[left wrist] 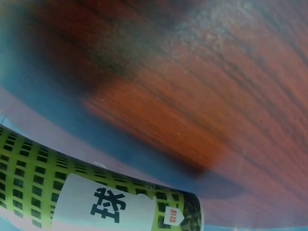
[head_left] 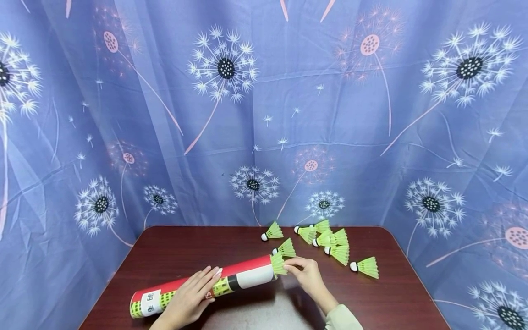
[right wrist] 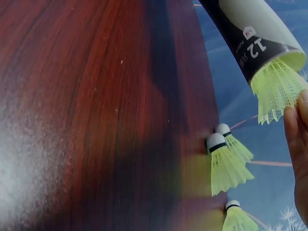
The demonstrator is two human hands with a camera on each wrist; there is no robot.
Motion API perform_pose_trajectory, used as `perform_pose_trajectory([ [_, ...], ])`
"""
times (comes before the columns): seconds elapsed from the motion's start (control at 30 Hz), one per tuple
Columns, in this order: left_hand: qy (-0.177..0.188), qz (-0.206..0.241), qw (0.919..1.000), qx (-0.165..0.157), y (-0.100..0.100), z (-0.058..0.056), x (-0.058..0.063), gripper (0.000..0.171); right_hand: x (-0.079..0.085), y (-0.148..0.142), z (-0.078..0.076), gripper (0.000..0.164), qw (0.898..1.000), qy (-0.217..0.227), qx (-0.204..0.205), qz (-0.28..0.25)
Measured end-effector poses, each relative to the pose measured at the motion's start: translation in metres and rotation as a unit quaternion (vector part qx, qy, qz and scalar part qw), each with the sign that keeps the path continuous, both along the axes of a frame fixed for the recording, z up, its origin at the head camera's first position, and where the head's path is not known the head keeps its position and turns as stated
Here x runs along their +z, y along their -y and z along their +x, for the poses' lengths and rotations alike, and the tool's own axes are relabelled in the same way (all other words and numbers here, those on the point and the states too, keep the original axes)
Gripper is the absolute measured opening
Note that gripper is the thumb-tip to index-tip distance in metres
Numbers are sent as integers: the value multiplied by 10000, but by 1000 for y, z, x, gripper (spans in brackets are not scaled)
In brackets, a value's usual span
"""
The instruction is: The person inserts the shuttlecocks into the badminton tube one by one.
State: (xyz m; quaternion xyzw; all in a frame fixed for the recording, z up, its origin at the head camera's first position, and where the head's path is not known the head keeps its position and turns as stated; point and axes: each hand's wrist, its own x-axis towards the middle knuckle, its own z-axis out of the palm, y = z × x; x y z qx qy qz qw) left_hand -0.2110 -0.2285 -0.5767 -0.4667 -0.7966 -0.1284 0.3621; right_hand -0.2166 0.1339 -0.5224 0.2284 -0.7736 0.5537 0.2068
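Observation:
A long shuttlecock tube (head_left: 255, 272), red, white and yellow-green, lies slanted across the table, its mouth toward the right. Draped over its middle, my left hand (head_left: 187, 293) holds it with the thumb on the near side. At the mouth, a yellow shuttlecock (head_left: 278, 264) sits partly inside the tube, cork end hidden and skirt sticking out. My right hand (head_left: 307, 277) pinches the skirt's edge between thumb and fingertips. The right wrist view shows the same shuttlecock (right wrist: 279, 89) in the tube's opening. In the left wrist view the tube's labelled end (left wrist: 110, 207) appears, without the hand.
Several loose yellow shuttlecocks with white corks lie at the back right of the brown table (head_left: 181, 247). One shuttlecock (head_left: 284, 248) lies just behind the tube's mouth, and another (head_left: 365, 267) sits apart at the right. A blue dandelion-patterned curtain (head_left: 255, 114) hangs behind.

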Motion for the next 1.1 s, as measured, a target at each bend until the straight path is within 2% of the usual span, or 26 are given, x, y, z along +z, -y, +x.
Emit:
perform_pose_trajectory([
  [0.17, -55, 13, 10000, 53, 0, 0, 1, 52, -1, 7, 0, 8, 9996, -238, 22, 128],
  [0.3, -92, 2, 9999, 40, -1, -1, 1, 53, -19, 7, -9, 9, 9993, -332, 23, 159],
  [0.4, -24, -6, 10000, -21, -1, 0, 0, 51, -32, 6, -15, 8, 9994, -284, 169, 111],
  [0.5, 57, -13, 10000, -57, -2, 1, 0, 50, -36, 7, -15, 6, 9989, -323, 337, 108],
  [0.7, 83, -45, 10000, 17, -2, 3, 2, 51, -33, 11, -13, 8, 9984, -393, 384, 165],
  [0.97, 40, -50, 10000, -15, 0, 2, 0, 51, -6, 21, 3, 9, 9978, -186, 585, 257],
  [1.1, 65, -23, 10000, -46, 0, 2, -2, 51, -9, 22, 2, 11, 9979, -181, 567, 242],
])
